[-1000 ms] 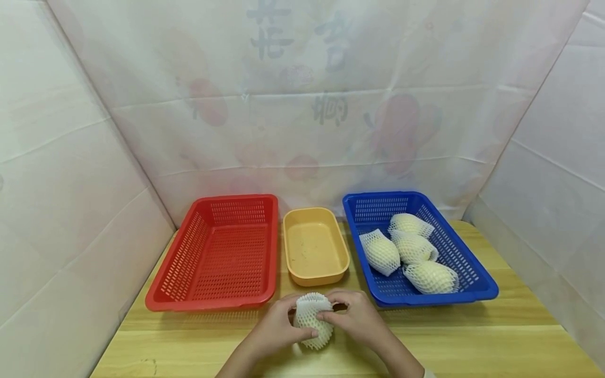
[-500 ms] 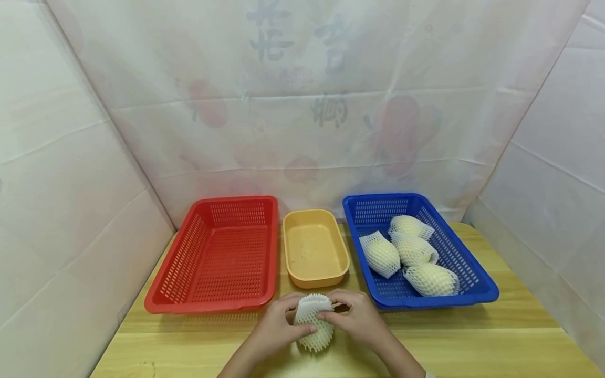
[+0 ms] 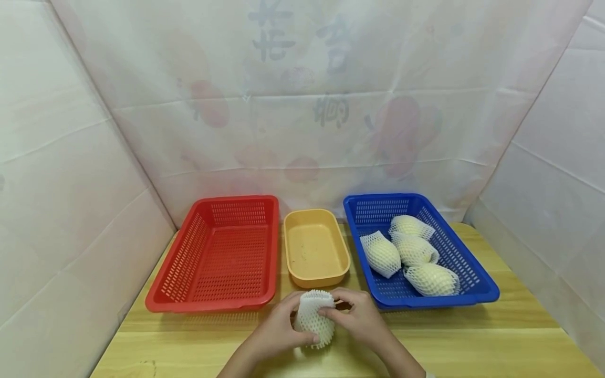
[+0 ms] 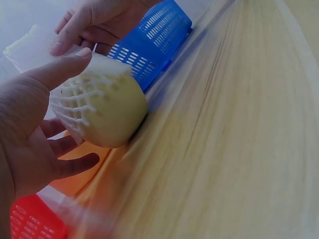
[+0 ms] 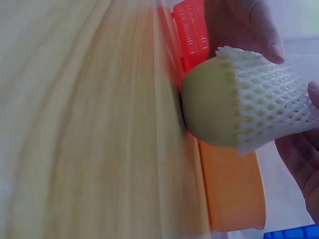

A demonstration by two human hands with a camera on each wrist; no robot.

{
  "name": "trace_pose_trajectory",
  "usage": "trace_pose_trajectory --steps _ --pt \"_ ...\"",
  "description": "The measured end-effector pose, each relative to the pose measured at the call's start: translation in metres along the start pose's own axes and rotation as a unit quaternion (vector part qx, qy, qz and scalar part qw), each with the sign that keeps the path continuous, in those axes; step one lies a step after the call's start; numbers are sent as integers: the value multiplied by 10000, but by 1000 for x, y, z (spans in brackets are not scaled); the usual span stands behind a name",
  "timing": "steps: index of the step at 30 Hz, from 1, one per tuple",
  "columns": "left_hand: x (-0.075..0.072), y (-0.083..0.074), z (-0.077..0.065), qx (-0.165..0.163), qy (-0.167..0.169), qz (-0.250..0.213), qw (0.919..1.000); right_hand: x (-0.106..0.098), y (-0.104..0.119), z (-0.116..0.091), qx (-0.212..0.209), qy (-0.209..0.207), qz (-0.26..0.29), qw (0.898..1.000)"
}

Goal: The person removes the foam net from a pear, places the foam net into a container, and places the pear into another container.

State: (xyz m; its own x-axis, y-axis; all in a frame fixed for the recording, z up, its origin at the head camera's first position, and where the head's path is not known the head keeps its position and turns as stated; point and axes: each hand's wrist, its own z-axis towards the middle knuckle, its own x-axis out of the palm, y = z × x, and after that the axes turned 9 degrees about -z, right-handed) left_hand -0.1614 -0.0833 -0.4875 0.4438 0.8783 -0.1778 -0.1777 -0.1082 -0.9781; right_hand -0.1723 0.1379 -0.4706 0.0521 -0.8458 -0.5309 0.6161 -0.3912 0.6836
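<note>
A pale yellow fruit [image 5: 207,102] stands on the wooden table, partly inside a white foam net sleeve [image 3: 314,315]. Its rounded lower end is bare in both wrist views, while the sleeve reaches past its top. My left hand [image 3: 278,328] holds the sleeved fruit from the left, thumb across the near side; some of its fingers are spread beneath in the left wrist view. On the other side my right hand [image 3: 357,315] pinches the sleeve's upper part between thumb and fingers. The fruit's far side is hidden.
Behind the hands stands a yellow tray [image 3: 316,252]. A red basket [image 3: 271,262] is at its left. The blue basket [image 3: 472,283] at its right holds several sleeved fruits [image 3: 432,279]. Fabric walls [image 3: 302,131] enclose the table's back and sides.
The foam sleeve has shifted slightly upward, and its top end shows more open. Both hands keep nearly the same place around it.
</note>
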Motion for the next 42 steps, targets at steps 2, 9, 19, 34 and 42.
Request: trace_pose_trajectory --steps 2,9,19,34,42 --pt "0 1 0 50 5 85 10000 -1 1 0 8 -71 -24 10000" --pt "2 0 0 65 -46 258 9996 -4 2 3 237 -68 128 9996" --pt "3 0 1 57 -163 336 9993 -10 -5 1 915 840 -177 9921" --pt "2 0 -1 -30 -189 387 9991 -11 -7 1 752 367 -188 9963" --pt "2 0 0 -254 -165 478 9984 -12 -3 2 707 -245 235 9969"
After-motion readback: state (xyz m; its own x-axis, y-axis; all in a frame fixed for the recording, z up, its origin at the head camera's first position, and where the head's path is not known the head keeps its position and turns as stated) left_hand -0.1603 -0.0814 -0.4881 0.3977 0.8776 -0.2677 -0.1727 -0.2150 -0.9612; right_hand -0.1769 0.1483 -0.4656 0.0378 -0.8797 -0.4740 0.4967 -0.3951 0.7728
